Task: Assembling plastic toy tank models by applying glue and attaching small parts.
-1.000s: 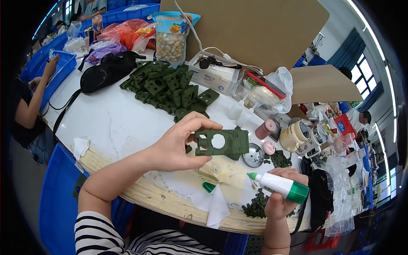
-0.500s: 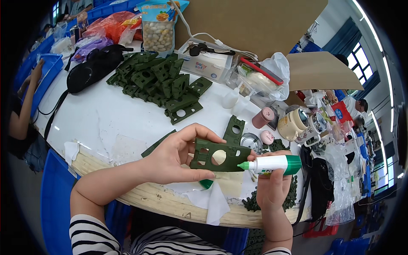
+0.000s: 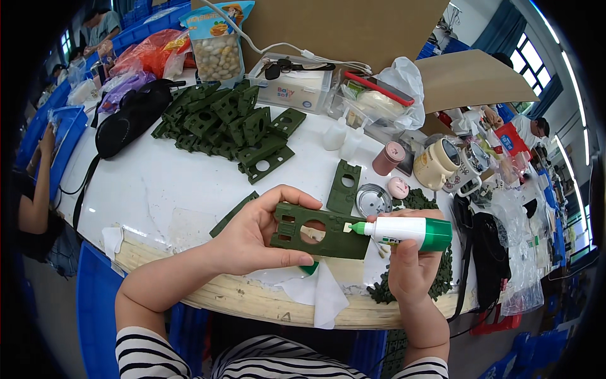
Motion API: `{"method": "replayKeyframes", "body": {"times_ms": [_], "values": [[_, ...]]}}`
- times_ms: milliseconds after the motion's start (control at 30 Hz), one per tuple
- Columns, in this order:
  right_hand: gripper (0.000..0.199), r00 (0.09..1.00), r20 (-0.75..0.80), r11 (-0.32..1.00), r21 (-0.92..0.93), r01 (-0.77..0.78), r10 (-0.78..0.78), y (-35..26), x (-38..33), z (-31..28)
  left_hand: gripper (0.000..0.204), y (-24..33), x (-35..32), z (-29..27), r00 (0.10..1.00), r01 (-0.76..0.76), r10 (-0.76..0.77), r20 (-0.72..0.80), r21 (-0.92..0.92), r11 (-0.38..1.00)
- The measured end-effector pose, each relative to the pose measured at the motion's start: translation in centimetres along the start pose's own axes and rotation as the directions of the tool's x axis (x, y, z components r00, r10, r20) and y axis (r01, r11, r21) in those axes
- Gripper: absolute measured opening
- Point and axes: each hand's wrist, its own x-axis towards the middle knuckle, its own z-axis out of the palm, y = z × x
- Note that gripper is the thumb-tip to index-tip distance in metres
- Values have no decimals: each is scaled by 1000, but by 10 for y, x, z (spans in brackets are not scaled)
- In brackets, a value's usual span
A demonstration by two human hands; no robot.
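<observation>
My left hand (image 3: 252,235) is closed on one end of a dark green plastic model plate (image 3: 341,245), thumb along the near edge and fingers behind. The plate has a large round hole and small rectangular cutouts. In my right hand (image 3: 413,271) lies a white glue bottle (image 3: 399,229) with a green base, held sideways. Its green nozzle points left and meets the plate beside a small cutout, though contact is hard to tell. Under and behind the hands lie another green plate (image 3: 344,196) and a flat green piece (image 3: 232,213).
A heap of green plates (image 3: 214,120) covers the back left of the white table. Small green pieces (image 3: 382,290) lie by my right wrist, near a round metal dish (image 3: 372,199). Cups (image 3: 437,164) and a tissue box (image 3: 291,88) stand behind. White paper (image 3: 325,297) hangs over the front edge.
The glue bottle's nozzle has moved from the plate's near edge up to the small cutout. The plate is turned slightly in my left hand. The whole view has shifted a little.
</observation>
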Motion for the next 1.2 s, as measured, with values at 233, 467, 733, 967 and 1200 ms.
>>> {"method": "replayKeyframes", "body": {"times_ms": [233, 467, 733, 967, 1200], "values": [[32, 1000, 15, 995, -99, 23, -21, 2, -1, -2, 60, 2, -2, 2, 1000, 6, -5, -10, 9, 1000], [33, 999, 7, 993, -111, 34, -34, 3, -2, -2, 60, 3, -2, 2, 1000, 0, 0, -1, 10, 1000], [35, 1000, 18, 992, -127, 22, -19, 3, -1, -2, 60, 3, -2, 2, 1000, 14, -14, -4, 23, 1000], [36, 1000, -6, 993, -113, 13, -13, 2, -3, -1, 60, 4, -2, 2, 1000, 12, -12, -2, 17, 1000], [35, 1000, 4, 992, -123, 7, -6, 2, -3, -2, 60, 3, -3, 2, 1000, 12, -12, -3, 31, 999]]}}
